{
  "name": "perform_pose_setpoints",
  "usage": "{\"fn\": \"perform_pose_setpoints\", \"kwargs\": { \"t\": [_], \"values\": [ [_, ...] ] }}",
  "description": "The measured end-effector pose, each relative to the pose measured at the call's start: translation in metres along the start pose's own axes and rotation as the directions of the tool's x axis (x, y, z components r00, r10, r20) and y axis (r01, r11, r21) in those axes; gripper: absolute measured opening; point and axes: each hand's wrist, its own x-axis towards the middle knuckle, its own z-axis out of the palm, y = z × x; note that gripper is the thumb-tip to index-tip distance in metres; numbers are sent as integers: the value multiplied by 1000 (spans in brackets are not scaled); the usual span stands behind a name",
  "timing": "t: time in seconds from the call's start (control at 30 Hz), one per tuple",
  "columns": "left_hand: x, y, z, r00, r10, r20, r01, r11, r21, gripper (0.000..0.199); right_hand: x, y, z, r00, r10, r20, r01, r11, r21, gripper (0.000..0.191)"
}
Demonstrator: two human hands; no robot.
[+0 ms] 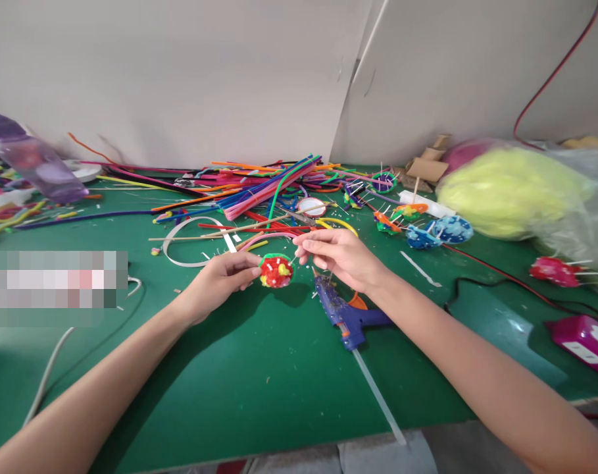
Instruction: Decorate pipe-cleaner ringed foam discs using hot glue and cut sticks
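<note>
My left hand pinches a small round flower of red, yellow and green fuzz, held just above the green table near its middle. My right hand is closed on a thin white pin whose tip touches the flower's right side. A blue glue gun lies on the table just under my right wrist. A heap of coloured pipe cleaners sprawls along the far edge, with finished flowers toward the far right corner.
</note>
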Motion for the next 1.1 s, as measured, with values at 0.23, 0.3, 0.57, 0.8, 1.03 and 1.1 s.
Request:
{"fn": "perform_pose_setpoints", "kwargs": {
  "t": [0.23, 0.3, 0.57, 0.8, 1.03, 1.1],
  "values": [
    [0, 2, 0, 1000, 0, 4, 0, 1000, -1, 25, 0, 0, 0, 1000, -30, 0, 30, 998, -64, 14],
    [0, 2, 0, 1000, -3, 7, 3, 1000, -4, 24, 0, 0, 0, 998, -56, 5, 56, 993, -106, 14],
    [0, 4, 1, 1000, -17, 24, 17, 1000, -5, 26, -4, -3, 6, 985, -172, 33, 174, 945, -278, 19],
    [1, 2, 0, 999, -1, 51, 0, 1000, 23, 32, -8, -4, 12, 966, -247, 72, 257, 899, -354, 27],
    [0, 1, -1, 998, 9, 62, -11, 1000, 25, 37, -8, -2, 15, 954, -289, 84, 297, 862, -411, 25],
    [0, 1, -1, 998, 7, 62, -9, 999, 35, 37, -9, -2, 15, 951, -297, 87, 306, 857, -414, 24]
  ]
}}
